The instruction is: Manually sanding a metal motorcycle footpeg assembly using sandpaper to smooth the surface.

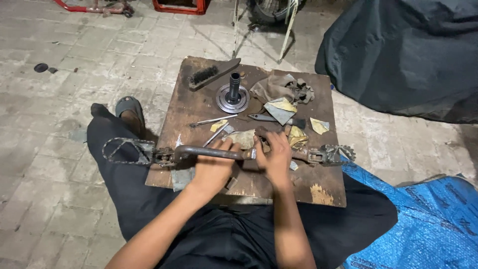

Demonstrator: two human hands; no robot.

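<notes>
Head view, starting at your left: a sandal (129,106) sits on your foot beside the wooden board (199,107) that rests across your lap. The footrest bar (209,152), a long rusty metal piece, lies crosswise along the board's near part, with its left foot peg (128,151) hanging out past the board's edge over your dark trouser leg. Your left hand (215,167) lies over the bar's curved stretch, fingers bent across it, gripping it. Just beside it, your right hand (273,155) is curled closed at the bar's middle; it seems to pinch a scrap of sandpaper against the metal, though the fingers hide the contact. The bar runs on under that hand to the right foot peg (338,153), near the board's right edge. Farther from you on the board sit a brush (211,73), a round metal hub (233,96) standing upright, a screwdriver (210,121), a crumpled rag (281,87) and loose sandpaper pieces (280,110). At far right, a blue tarp (428,219) covers the ground.
</notes>
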